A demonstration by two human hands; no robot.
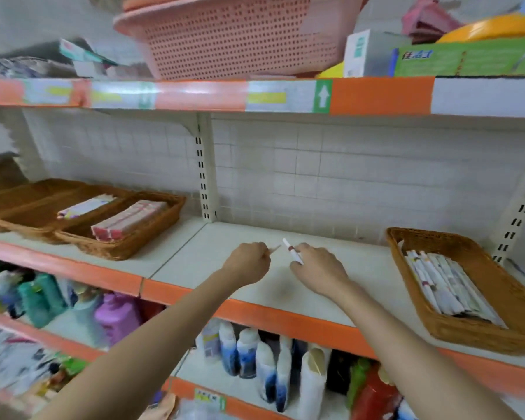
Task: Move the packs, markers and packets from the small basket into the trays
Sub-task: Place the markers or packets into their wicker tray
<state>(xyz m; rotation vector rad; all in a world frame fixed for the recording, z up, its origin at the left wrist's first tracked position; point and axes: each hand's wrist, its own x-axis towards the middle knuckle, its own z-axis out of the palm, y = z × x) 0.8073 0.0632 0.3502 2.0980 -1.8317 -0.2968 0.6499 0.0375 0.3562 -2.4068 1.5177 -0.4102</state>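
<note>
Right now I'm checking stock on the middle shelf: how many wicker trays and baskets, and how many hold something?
Wicker trays on the left: 3
Wicker basket on the right: 1
Total: 4
Holding something: 3

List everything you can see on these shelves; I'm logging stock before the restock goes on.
Wicker trays: at least two, brown, middle shelf left.
Packs: pink-red stack in nearest tray; a paler one in the tray behind.
Small basket: one, brown wicker, middle shelf right.
Packets: several, white printed, inside it.
Pink basket: one, top shelf.
Boxes: green and white, top shelf right.
Bottles: many, mixed colours, lower shelves.
Marker: one, white, in right hand.
Left hand: pinches something small, unclear.
</note>
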